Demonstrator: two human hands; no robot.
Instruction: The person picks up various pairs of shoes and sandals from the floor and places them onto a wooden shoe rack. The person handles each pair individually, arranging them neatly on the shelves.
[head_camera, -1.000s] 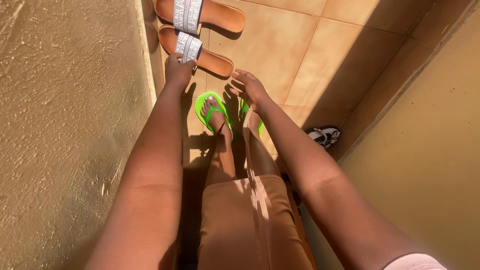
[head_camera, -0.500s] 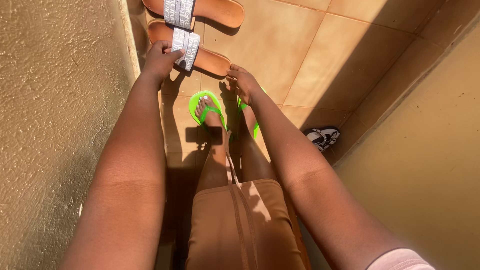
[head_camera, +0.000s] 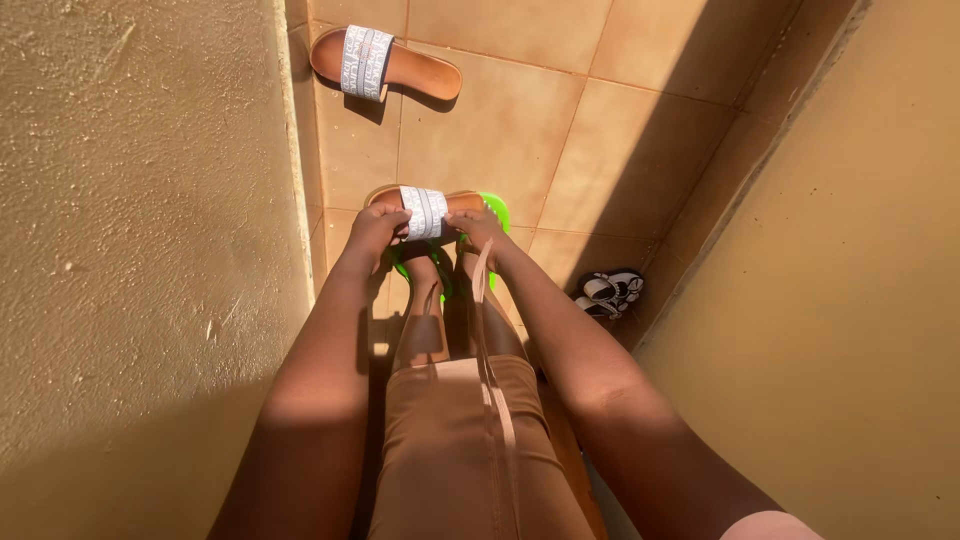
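Lifted now, tan slide sandal (head_camera: 425, 207) (both hands gripping).

The held sandal (head_camera: 425, 207) near the middle of the frame has a smooth tan sole that looks like leather or a leather-like sheet, matt, and a woven cloth strap in white and grey. The second sandal (head_camera: 385, 68) at the upper left is made the same way. The flip-flops (head_camera: 492, 215) under it look like bright green rubber or foam, smooth and slightly shiny. The floor (head_camera: 520, 120) is glazed tan tile, smooth with a soft sheen and thin grout lines. The wall (head_camera: 140, 250) on the left is rough, grainy plaster, matt. The skirt (head_camera: 450, 450) at the bottom is soft, matt brown cloth with a cloth tie.
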